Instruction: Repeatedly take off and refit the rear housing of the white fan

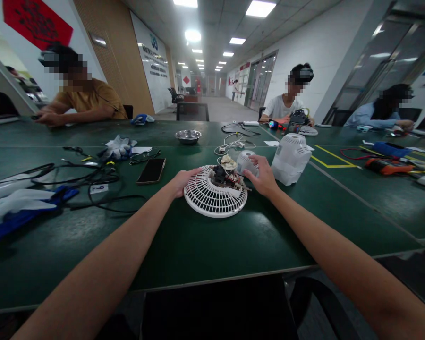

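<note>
A white round fan grille (212, 198) lies flat on the green table (205, 250) with a dark motor assembly (224, 177) on its far side. My left hand (182, 181) curls round the grille's left rim. My right hand (262, 175) grips a small white cylindrical cover (245, 162) at the grille's right side, beside the motor. A white fan housing (290, 158) stands upright just right of that hand.
A black phone (151, 170), white gloves (119, 146), tangled black cables (88, 179) and blue-white cloth (21, 205) lie to the left. A metal bowl (188, 136) and white cords (230, 141) sit behind. Three other people sit at the table's far side. Tools (389, 165) lie at right.
</note>
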A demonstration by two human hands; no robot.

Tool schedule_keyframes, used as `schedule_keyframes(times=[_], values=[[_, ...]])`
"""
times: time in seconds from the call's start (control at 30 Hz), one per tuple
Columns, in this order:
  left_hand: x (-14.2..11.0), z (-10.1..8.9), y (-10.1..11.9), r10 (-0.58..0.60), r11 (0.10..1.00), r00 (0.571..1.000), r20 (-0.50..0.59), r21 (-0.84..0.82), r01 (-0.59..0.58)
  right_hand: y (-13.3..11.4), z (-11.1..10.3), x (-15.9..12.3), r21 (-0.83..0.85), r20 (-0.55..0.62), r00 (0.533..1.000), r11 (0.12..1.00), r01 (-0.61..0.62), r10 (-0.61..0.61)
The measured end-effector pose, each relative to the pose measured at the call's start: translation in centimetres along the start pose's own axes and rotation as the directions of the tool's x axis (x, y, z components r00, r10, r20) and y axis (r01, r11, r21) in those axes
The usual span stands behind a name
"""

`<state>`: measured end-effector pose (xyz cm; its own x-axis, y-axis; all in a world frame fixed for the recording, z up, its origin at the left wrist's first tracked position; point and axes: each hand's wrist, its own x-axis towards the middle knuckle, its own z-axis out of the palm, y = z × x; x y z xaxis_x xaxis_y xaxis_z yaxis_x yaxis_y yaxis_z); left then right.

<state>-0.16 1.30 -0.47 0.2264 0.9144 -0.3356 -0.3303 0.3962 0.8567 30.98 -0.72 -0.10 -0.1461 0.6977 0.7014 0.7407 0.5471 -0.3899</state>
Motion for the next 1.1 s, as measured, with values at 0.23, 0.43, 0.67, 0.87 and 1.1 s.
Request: schedule_keyframes(times=[0.23, 0.43, 0.67, 0.87, 1.1], values=[[0.6, -0.1, -0.4, 0.164, 0.972, 0.981, -0.106, 0.19, -0.141, 3.7, 0.8, 0.4, -0.218, 0.035, 0.971, 0.95, -0.223, 0.236], [-0.4, -0.1, 0.3, 0.665, 0.563, 0.744, -0.074, 0.704, -0.433, 5.2, 1.1, 0.7, 0.006, 0.024, 0.91, 0.91, -0.414, 0.414], [-2.7, 2.6, 0.6, 0.717, 0.465, 0.683, 0.14, 0.634, -0.618, 1.5, 1.2, 1.0, 0.696, 0.152, 0.842, 0.549, -0.463, 0.517], [-3.2, 2.8, 0.4, 0.603, 0.598, 0.774, 0.191, 0.534, -0.598, -3.7, 1.1, -0.2, 0.657, 0.119, 0.965, 0.71, -0.254, 0.235], [-3.8, 3.1, 0.7, 0.628, 0.437, 0.707, 0.325, 0.604, -0.666, -4.9, -0.2, -0.7, 0.458, 0.192, 0.981, 0.884, -0.095, 0.006]])
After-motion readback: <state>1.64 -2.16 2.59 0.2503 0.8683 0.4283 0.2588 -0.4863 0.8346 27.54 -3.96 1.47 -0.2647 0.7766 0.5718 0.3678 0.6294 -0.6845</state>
